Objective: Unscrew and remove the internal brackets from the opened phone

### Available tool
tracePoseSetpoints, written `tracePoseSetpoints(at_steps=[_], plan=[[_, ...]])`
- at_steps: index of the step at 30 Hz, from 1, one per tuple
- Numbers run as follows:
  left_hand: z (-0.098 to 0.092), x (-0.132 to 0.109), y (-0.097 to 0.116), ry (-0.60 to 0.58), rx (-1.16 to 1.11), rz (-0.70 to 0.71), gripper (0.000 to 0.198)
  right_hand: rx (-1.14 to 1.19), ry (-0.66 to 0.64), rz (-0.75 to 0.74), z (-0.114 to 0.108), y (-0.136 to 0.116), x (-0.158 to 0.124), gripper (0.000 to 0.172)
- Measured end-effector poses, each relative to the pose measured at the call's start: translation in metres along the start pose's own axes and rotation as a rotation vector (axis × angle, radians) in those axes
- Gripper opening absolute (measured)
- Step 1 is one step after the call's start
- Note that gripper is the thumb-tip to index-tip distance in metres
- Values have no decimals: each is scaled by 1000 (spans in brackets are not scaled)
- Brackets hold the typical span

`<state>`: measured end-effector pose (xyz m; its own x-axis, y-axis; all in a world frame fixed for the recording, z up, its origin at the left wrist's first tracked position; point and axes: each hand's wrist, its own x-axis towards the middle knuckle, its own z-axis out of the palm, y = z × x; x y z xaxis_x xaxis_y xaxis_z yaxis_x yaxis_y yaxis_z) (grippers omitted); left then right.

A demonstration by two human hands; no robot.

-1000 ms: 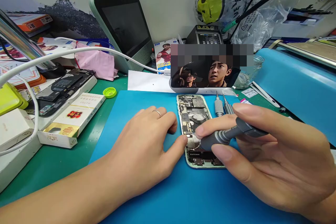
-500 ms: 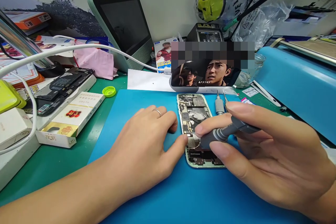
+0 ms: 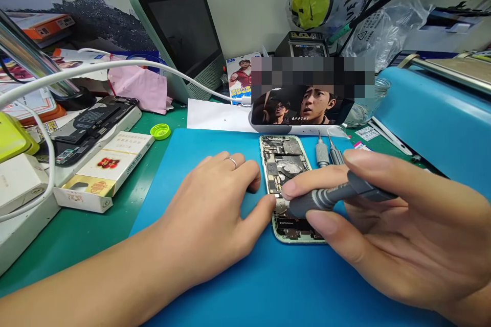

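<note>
Swung slightly rightward since the earlier frame, the rear end of the grey screwdriver [image 3: 332,196] lies low in the right hand [image 3: 414,225], whose thumb and fingers pinch the handle, presumably for fine turning; its tip is hidden. The left hand [image 3: 218,204] grips nothing: loosely curled, it sets its thumb tip against the near-left edge of the opened smartphone [image 3: 286,168], probably to steady it. That phone lies flat on the blue mat [image 3: 268,286], between the hands, its inner parts facing up for access. Beyond it, two precision screwdrivers [image 3: 322,154] lie within easy reach. Farther back, a second smartphone [image 3: 303,107] stands sideways with its video facing the worker; a white cable [image 3: 153,63] runs to its left end, likely for power. Behind stands a smart display [image 3: 180,30], its screen dark.
</note>
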<state>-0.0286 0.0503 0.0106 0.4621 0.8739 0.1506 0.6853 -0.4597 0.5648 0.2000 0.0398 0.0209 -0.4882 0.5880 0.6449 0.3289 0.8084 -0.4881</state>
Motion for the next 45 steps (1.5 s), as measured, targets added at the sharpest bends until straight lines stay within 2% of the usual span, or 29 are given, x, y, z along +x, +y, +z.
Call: tracePoseSetpoints(at_steps=[9, 20, 31, 38, 45], plan=[[-2, -1, 1, -24, -10, -10, 16, 49, -48, -72, 2, -1, 12, 84], [0, 0, 0, -4, -19, -6, 18, 41, -96, -80, 5, 1, 10, 80], [6, -2, -1, 0, -36, -18, 21, 149, -92, -60, 3, 1, 6, 79], [6, -3, -1, 21, -40, -14, 20, 185, -84, -87, 5, 2, 12, 71], [6, -2, -2, 25, -54, 8, 23, 187, -132, -94, 2, 0, 16, 74]])
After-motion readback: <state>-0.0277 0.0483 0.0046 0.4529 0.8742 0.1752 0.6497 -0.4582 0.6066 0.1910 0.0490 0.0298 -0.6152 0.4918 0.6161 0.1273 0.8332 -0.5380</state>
